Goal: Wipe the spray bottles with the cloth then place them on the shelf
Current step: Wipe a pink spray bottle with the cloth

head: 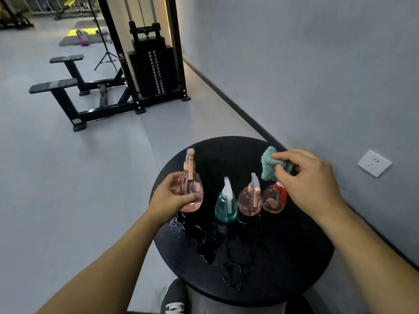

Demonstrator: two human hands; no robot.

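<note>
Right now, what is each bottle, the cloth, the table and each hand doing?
Left hand: grips the pink spray bottle.
Pink spray bottle: held at the table's left edge, upright.
Teal spray bottle: standing, untouched.
Middle pink spray bottle: standing, untouched.
Red-topped spray bottle: standing, partly hidden by the right hand.
Right hand: pinches the cloth.
Teal cloth: bunched, lifted.
Round black table: wet with droplets.

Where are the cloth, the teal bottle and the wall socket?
cloth (267, 165), head view, on its fluffy folded part left of the fingers.
teal bottle (224, 209), head view, on its rounded body.
wall socket (374, 163), head view, on its faceplate.
</note>
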